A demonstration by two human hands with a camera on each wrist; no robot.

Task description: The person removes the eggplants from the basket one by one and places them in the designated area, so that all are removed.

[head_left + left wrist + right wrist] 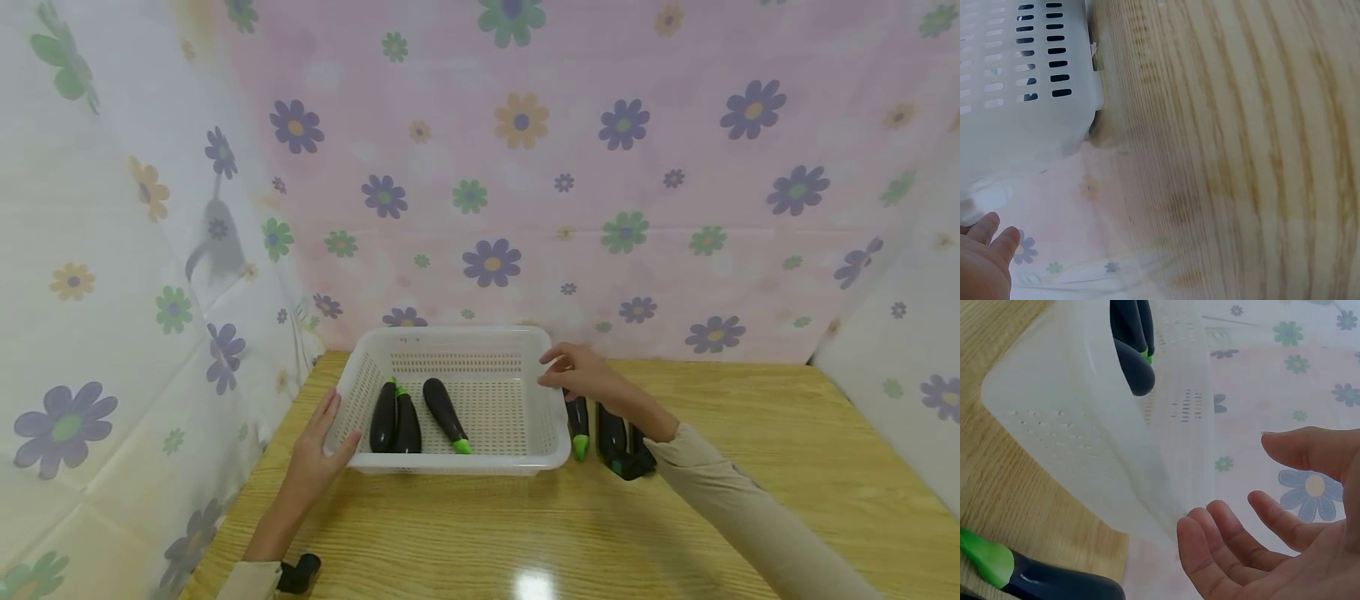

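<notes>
A white plastic basket (557, 450) with slotted walls sits on the wooden table, tilted slightly in the right wrist view. Inside lie three dark eggplants: one (384, 417) and another (408, 425) side by side at the left, a third (441, 407) nearer the middle. My left hand (317, 454) rests against the basket's left side, fingers extended and thumb spread toward the front corner. Over the right rim hovers my right hand (588, 375), fingers loosely bent and thumb apart, holding nothing. Its fingertips (1192, 540) overlap the rim's corner in the right wrist view.
Right of the basket lies an eggplant (578, 425) with a green cap. Another eggplant (611, 427) sits farther right, partly hidden by my right wrist. Flowered cloth (487, 208) hangs behind the table and along both sides.
</notes>
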